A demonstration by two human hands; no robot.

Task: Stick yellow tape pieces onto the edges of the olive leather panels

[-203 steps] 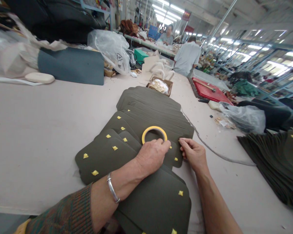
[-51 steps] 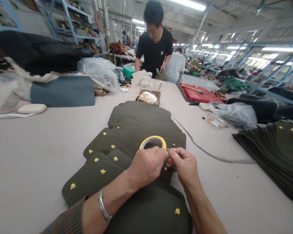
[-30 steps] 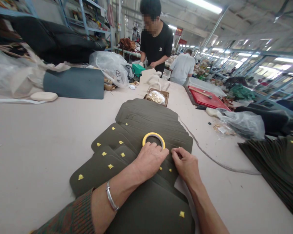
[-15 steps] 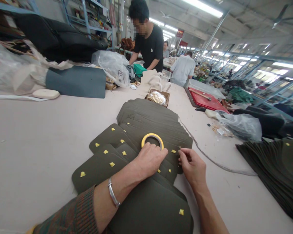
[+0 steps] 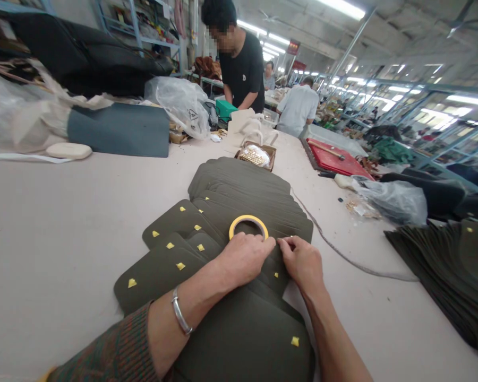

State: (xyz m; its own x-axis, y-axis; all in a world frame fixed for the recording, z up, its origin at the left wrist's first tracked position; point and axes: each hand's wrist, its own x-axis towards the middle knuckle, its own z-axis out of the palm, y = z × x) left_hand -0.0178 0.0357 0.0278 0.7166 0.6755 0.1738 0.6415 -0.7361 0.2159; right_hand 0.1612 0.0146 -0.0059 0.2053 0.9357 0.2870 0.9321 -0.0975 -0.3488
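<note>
A roll of yellow tape (image 5: 247,218) stands out past the fingers of my left hand (image 5: 245,257), which is closed on its near side. My right hand (image 5: 301,261) is close by on the right, thumb and forefinger pinched together over the dark green pieces (image 5: 239,183). Whatever lies in that pinch is too small to make out. The pieces are spread in overlapping layers under both hands. Small yellow tape bits (image 5: 180,266) dot several of them, one bit (image 5: 295,341) on the nearest piece.
Beyond the pieces sits a small box (image 5: 256,155) with gold-coloured items. A thin cord (image 5: 342,258) curves along the right, towards another dark green stack (image 5: 442,281). A red board with a hammer (image 5: 336,156) lies back right. A person in black (image 5: 245,71) works across the table.
My right hand has moved left, closer to my left hand, and now covers the tape bit that showed between them. My left hand keeps hold of the tape roll.
</note>
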